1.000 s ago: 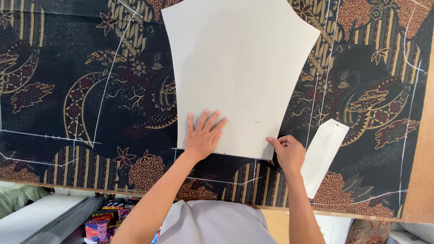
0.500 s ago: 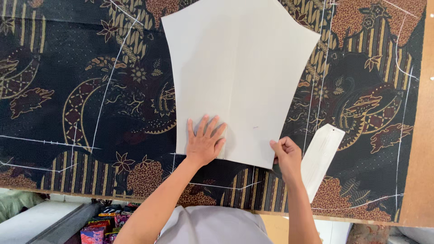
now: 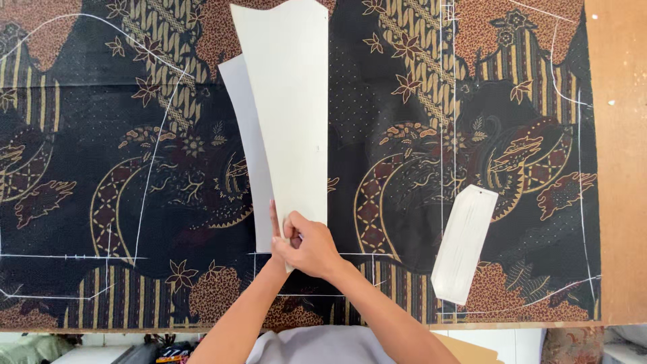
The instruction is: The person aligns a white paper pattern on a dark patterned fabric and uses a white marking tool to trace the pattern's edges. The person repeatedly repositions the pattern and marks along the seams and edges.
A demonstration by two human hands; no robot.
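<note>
A large cream paper pattern [image 3: 290, 101] lies folded lengthwise on dark batik fabric [image 3: 135, 168] with brown and gold motifs and white chalk lines. Its right half is turned over onto the left half, and a strip of the lower layer [image 3: 246, 135] shows at the left. My right hand [image 3: 313, 253] grips the bottom edge of the folded sheet. My left hand [image 3: 274, 226] is mostly hidden under the right one. Only one straight finger shows, resting on the paper's lower part.
A small narrow white pattern piece [image 3: 464, 244] lies on the fabric to the right. The bare wooden tabletop [image 3: 620, 168] runs along the right side. Below the table's near edge I see grey cloth [image 3: 317, 347] and coloured items [image 3: 172, 352].
The pattern lay spread flat with my hands apart on its bottom edge. Now its right half is folded over to the left and my hands meet at the bottom. The view has shifted.
</note>
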